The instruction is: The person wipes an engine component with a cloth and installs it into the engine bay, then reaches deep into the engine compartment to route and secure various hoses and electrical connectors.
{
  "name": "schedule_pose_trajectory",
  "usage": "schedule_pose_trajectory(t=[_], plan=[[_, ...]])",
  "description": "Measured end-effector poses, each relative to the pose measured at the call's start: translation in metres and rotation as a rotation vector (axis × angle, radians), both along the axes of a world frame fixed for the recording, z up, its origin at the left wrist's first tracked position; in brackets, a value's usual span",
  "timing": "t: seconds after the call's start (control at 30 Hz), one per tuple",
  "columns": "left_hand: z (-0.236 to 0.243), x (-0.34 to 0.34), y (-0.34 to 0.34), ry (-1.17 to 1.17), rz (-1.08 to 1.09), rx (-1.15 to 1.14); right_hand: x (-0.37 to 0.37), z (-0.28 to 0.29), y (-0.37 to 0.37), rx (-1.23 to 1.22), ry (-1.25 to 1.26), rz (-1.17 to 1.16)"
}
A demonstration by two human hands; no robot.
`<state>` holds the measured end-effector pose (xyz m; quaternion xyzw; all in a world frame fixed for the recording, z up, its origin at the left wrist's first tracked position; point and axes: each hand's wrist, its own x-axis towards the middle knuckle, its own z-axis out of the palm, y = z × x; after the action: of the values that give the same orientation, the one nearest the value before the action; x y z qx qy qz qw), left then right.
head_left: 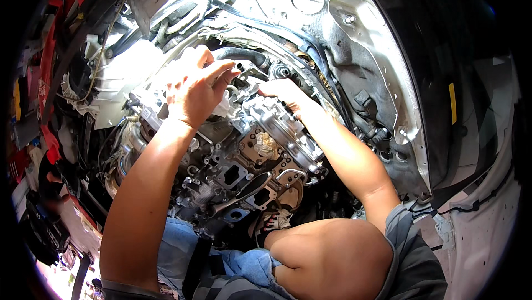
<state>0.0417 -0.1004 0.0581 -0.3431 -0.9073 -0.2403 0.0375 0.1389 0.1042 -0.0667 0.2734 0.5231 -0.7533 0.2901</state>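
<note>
An opened car engine fills the middle of the view, with bare metal, ports and bolt holes showing. Above its far part is my left hand, fingers curled, thumb and forefinger close together; whatever they pinch is too small to make out. Against the far end of a ribbed silver metal housing rests my right hand. Its fingers are bent together at the metal edge, and their tips are partly hidden. Pale crumpled material lies beneath my left hand. A crumpled wad sits in an opening nearer me.
Black hoses and a bluish wiring bundle run behind the engine. At the right rises the metal inner fender. Red bodywork is at the left. My bare knee is bent close to the engine's near side, above a shoe.
</note>
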Motion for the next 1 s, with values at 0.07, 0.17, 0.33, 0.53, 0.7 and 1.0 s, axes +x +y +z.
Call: schedule_pose_trajectory(t=[0.07, 0.17, 0.33, 0.53, 0.7, 1.0], plan=[[-0.002, 0.001, 0.002, -0.008, -0.002, -0.005, 0.005, -0.007, 0.006, 0.02, 0.043, 0.018], [-0.002, 0.0, -0.002, -0.012, 0.004, -0.029, -0.004, 0.001, 0.001, 0.199, 0.009, 0.113], [-0.004, 0.001, 0.0, -0.027, -0.002, -0.024, 0.005, -0.011, 0.008, 0.079, 0.055, 0.014], [0.0, -0.001, 0.0, 0.005, -0.014, -0.018, 0.005, -0.01, 0.006, -0.03, 0.103, -0.005], [-0.006, 0.001, 0.0, -0.05, 0.027, -0.022, 0.003, -0.003, 0.008, 0.079, 0.128, 0.062], [-0.007, 0.001, 0.001, 0.01, 0.025, 0.001, 0.004, -0.003, 0.005, -0.002, 0.064, -0.037]])
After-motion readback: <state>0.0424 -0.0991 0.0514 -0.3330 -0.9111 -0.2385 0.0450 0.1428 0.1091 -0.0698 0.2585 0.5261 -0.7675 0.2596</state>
